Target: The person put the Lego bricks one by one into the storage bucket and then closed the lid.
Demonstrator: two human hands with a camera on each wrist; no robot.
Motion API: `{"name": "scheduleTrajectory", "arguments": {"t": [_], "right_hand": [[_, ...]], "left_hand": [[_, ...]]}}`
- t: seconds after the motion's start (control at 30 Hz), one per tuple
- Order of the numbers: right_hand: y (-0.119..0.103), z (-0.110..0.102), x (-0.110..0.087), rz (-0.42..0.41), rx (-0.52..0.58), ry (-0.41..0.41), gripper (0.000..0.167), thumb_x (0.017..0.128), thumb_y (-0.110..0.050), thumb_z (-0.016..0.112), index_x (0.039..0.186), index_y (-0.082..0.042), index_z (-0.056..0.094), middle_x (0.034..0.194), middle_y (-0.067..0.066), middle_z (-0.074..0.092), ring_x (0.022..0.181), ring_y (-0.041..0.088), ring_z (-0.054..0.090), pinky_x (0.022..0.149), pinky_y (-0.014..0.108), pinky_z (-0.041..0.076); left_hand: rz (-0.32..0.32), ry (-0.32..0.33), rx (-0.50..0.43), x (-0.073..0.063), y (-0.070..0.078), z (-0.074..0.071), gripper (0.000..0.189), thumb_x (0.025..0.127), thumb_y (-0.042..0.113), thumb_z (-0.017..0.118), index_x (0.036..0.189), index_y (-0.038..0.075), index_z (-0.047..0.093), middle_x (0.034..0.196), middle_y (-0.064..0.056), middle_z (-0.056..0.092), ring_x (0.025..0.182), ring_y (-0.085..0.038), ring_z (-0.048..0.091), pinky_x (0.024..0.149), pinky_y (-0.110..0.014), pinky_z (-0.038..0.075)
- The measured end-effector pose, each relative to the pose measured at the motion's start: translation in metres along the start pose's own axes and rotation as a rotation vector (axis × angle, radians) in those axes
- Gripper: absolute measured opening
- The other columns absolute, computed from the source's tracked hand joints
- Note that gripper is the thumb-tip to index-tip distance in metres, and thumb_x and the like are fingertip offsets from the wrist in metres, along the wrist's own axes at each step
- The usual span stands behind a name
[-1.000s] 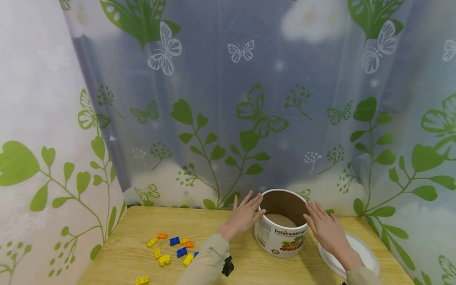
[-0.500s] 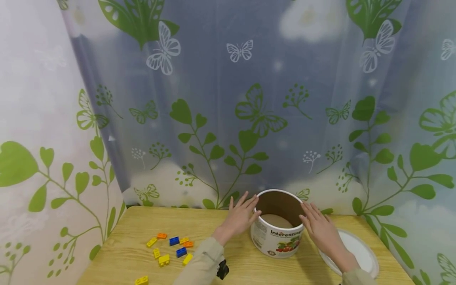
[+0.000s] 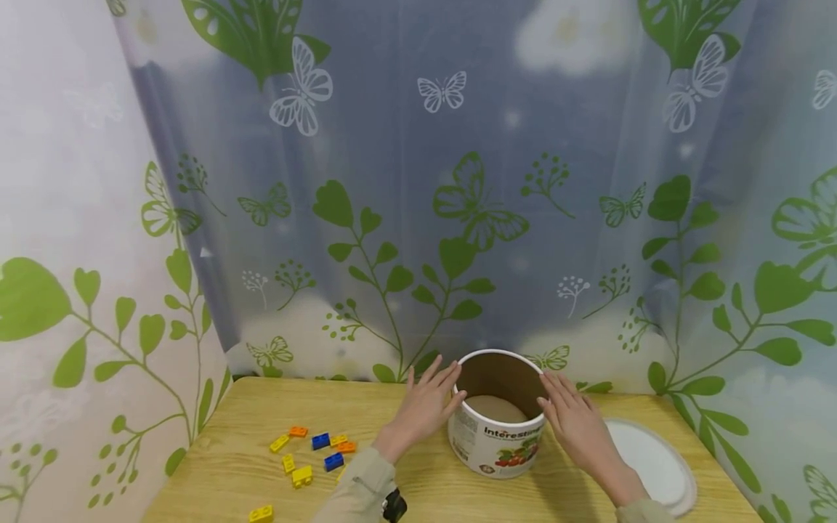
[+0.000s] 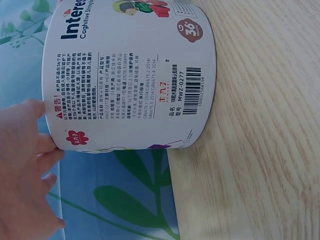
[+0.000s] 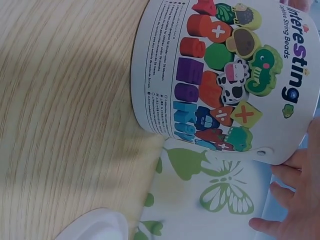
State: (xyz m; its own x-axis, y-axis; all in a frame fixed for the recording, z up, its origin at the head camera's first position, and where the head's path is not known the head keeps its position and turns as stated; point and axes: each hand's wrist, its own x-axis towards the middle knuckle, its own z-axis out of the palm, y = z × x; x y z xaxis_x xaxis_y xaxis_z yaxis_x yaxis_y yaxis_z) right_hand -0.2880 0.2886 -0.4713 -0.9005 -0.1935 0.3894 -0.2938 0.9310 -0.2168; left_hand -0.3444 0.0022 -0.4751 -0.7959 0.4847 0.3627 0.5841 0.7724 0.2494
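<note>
Between the two hands stands a white round tub (image 3: 493,450), upright on the table and without its lid, brown inside. "Interesting" and colourful pictures are printed on its wall. My left hand (image 3: 423,407) touches the left side near the rim with straight fingers; the left wrist view shows that hand against the tub (image 4: 135,85). On the opposite side, the straight fingers of my right hand (image 3: 578,425) lie against the rim. In the right wrist view, that hand (image 5: 300,185) touches the tub's (image 5: 230,85) upper edge. Neither hand curls round it.
A white lid (image 3: 660,468) lies flat at the right, partly behind the right forearm. Scattered at the left are several toy bricks, among them a yellow brick (image 3: 302,476), a blue brick (image 3: 320,441) and an orange brick (image 3: 298,431). A patterned curtain (image 3: 392,218) hangs behind the table (image 3: 229,450).
The tub has slid left along the table, with both hands moving alongside it. More of the lid shows, and the left sleeve covers more of the nearest bricks.
</note>
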Motion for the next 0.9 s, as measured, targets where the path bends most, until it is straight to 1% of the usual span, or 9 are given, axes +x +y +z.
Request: {"name": "scheduleTrajectory", "arguments": {"t": [0.07, 0.2, 0.27, 0.4, 0.7, 0.9], "right_hand": [[-0.003, 0.001, 0.001, -0.004, -0.003, -0.003, 0.052, 0.109, -0.029, 0.046, 0.153, -0.001, 0.042, 0.159, 0.018, 0.038, 0.146, 0.042, 0.033, 0.113, 0.067, 0.031], [-0.011, 0.004, 0.001, -0.020, -0.027, 0.007, 0.050, 0.108, -0.028, 0.047, 0.151, -0.002, 0.046, 0.157, 0.017, 0.042, 0.145, 0.040, 0.037, 0.113, 0.066, 0.033], [-0.015, 0.004, 0.001, -0.028, -0.043, 0.021, 0.049, 0.107, -0.026, 0.049, 0.150, -0.002, 0.048, 0.156, 0.016, 0.044, 0.144, 0.039, 0.039, 0.112, 0.065, 0.034], [-0.021, 0.004, 0.001, -0.033, -0.046, 0.031, 0.049, 0.107, -0.026, 0.049, 0.150, -0.003, 0.048, 0.155, 0.015, 0.045, 0.143, 0.039, 0.040, 0.112, 0.066, 0.034], [-0.027, 0.011, -0.001, -0.032, -0.039, 0.036, 0.049, 0.107, -0.028, 0.049, 0.150, -0.004, 0.048, 0.156, 0.013, 0.044, 0.145, 0.037, 0.039, 0.110, 0.066, 0.036], [-0.035, 0.011, -0.002, -0.031, -0.012, 0.036, 0.049, 0.108, -0.028, 0.048, 0.150, -0.004, 0.048, 0.156, 0.014, 0.045, 0.144, 0.038, 0.039, 0.110, 0.068, 0.035]], "left_hand": [[0.002, 0.018, 0.001, -0.004, -0.002, -0.001, 0.054, 0.108, 0.040, 0.046, 0.153, 0.010, 0.046, 0.158, -0.004, 0.044, 0.152, -0.029, 0.027, 0.115, -0.073, 0.020], [-0.007, 0.032, -0.001, -0.013, -0.007, -0.006, 0.054, 0.108, 0.041, 0.047, 0.152, 0.011, 0.047, 0.157, -0.004, 0.045, 0.152, -0.030, 0.027, 0.115, -0.073, 0.021], [-0.012, 0.031, -0.011, -0.017, -0.008, -0.008, 0.055, 0.108, 0.042, 0.046, 0.153, 0.011, 0.046, 0.158, -0.003, 0.044, 0.152, -0.029, 0.026, 0.115, -0.073, 0.020], [-0.005, 0.050, -0.029, -0.024, -0.010, -0.009, 0.055, 0.107, 0.041, 0.047, 0.153, 0.010, 0.046, 0.158, -0.004, 0.043, 0.152, -0.030, 0.026, 0.115, -0.074, 0.018], [-0.023, 0.058, -0.027, -0.034, -0.016, -0.012, 0.056, 0.107, 0.043, 0.047, 0.153, 0.011, 0.046, 0.158, -0.004, 0.044, 0.152, -0.032, 0.026, 0.117, -0.072, 0.015], [-0.020, 0.074, -0.050, -0.040, -0.019, -0.013, 0.055, 0.106, 0.041, 0.049, 0.152, 0.010, 0.048, 0.156, -0.006, 0.045, 0.152, -0.033, 0.026, 0.117, -0.073, 0.015]]}}
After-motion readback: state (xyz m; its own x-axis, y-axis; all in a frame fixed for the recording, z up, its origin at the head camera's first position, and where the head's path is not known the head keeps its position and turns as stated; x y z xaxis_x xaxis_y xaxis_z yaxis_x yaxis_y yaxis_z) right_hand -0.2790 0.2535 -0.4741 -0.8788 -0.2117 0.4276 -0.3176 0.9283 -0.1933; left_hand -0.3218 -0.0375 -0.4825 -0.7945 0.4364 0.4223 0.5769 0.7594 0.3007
